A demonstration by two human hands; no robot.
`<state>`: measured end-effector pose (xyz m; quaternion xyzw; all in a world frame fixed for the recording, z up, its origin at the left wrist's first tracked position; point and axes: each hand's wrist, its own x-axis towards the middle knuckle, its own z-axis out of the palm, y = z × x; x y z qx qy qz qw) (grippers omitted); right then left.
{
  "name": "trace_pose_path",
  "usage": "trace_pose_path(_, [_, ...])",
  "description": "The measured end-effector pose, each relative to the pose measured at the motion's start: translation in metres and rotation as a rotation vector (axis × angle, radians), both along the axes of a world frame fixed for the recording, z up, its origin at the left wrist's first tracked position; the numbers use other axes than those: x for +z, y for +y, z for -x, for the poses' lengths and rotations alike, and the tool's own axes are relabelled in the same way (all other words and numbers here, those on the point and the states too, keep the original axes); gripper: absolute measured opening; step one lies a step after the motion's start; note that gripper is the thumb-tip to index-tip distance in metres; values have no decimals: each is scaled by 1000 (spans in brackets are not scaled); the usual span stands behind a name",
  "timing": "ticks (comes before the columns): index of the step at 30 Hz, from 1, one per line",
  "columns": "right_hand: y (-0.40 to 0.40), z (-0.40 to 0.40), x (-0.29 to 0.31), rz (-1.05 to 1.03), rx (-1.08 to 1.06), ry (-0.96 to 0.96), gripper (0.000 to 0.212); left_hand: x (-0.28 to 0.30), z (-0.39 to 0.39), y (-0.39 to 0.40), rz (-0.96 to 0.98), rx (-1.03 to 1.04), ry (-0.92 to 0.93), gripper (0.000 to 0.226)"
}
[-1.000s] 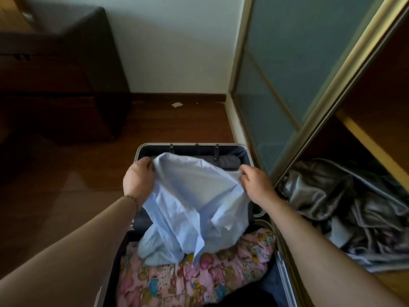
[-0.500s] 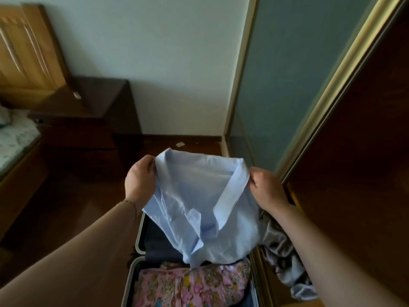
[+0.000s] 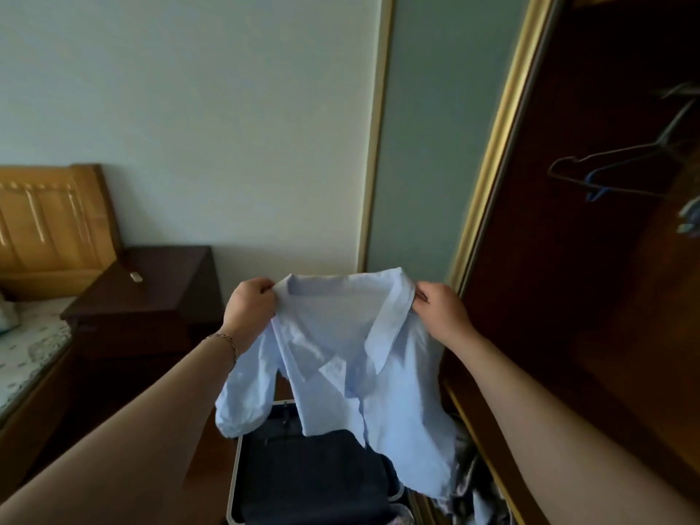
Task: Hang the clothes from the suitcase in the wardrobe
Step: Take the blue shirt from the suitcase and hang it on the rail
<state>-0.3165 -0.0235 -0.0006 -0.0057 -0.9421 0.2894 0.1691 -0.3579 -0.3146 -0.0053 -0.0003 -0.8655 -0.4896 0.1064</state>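
A light blue collared shirt [image 3: 352,373] hangs spread out in front of me. My left hand [image 3: 250,308] grips its left shoulder and my right hand [image 3: 441,310] pinches the right side of the collar. Below the shirt the open suitcase [image 3: 233,486] lies on the floor with dark lining showing. The wardrobe [image 3: 568,259] stands open on the right. Inside it, empty hangers [image 3: 613,172] hang at upper right.
A dark bedside cabinet [image 3: 147,297] stands at the left against the wall, beside a bed with a wooden headboard [image 3: 49,221]. The wardrobe's sliding door with a gold frame [image 3: 488,145] is straight ahead. Grey crumpled fabric [image 3: 469,483] lies on the wardrobe floor.
Both hands have lifted the shirt higher and pulled it open so the collar shows. My view has tilted upward, revealing the hangers in the wardrobe.
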Motion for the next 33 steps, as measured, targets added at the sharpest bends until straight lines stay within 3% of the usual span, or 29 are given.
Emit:
trace_pose_path(6, [10,-29,53,11,-71,34,42,44,-6,11,160,-123,119,54])
trace_pose_path(10, [30,-55,78,2,-135,30,32,59,-1,39,221,-156,105,48])
trace_pose_path(18, [109,-127,100,29,-322,-14,19,73,7,143,-344,-448,-104,19])
trace_pose_path(22, [150,-154,100,67,-397,-49,10,80,-3,201,-363,-556,-118,22])
trace_pose_path(25, [184,-172,97,120,-434,-106,25,90,-13,247,-427,-671,-147,14])
trace_pose_path(28, [219,-183,91,149,-467,-155,14,102,-24,289,-484,-743,-167,14])
trace_pose_path(33, [280,-187,91,179,-553,-217,33,123,-38,351,-548,-834,-172,18])
